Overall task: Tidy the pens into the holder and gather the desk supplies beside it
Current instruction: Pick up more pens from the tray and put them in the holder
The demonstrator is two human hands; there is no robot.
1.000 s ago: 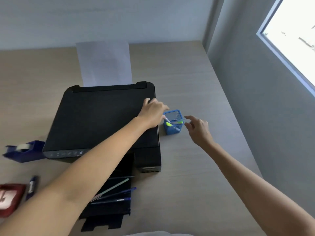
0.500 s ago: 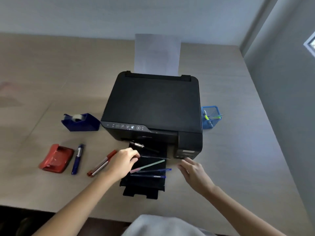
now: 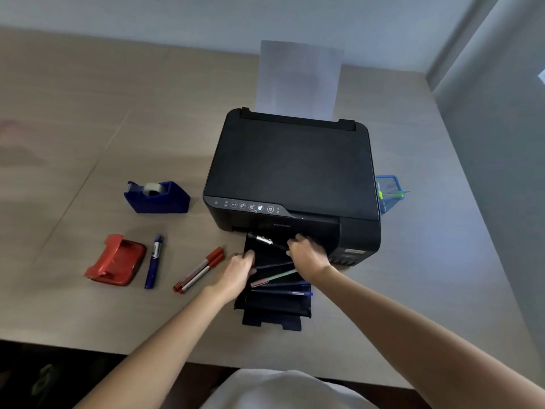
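Note:
A blue mesh pen holder [image 3: 390, 190] stands right of the black printer [image 3: 295, 172], with a green highlighter in it. Several pens lie on the printer's output tray [image 3: 274, 314]: a black pen with a silver clip [image 3: 262, 240], a dark pen [image 3: 275, 264], a green-and-pink pen [image 3: 274, 277] and blue pens [image 3: 295, 293]. My left hand [image 3: 239, 271] curls around the dark pen's left end. My right hand [image 3: 306, 252] pinches the black pen's right end. Two red markers [image 3: 200, 270], a blue marker [image 3: 154, 261], a red stapler [image 3: 116, 261] and a blue tape dispenser [image 3: 156, 197] lie to the left.
A white paper sheet [image 3: 299, 81] stands up from the printer's rear feed. The wall [image 3: 501, 172] runs close along the right side, just beyond the holder. The desk's front edge [image 3: 88, 343] is near my body.
The view shifted back from the holder to the tray. Both hands left the holder and came down; the right hand moved forward onto the black pen, the left shifted onto the dark pen.

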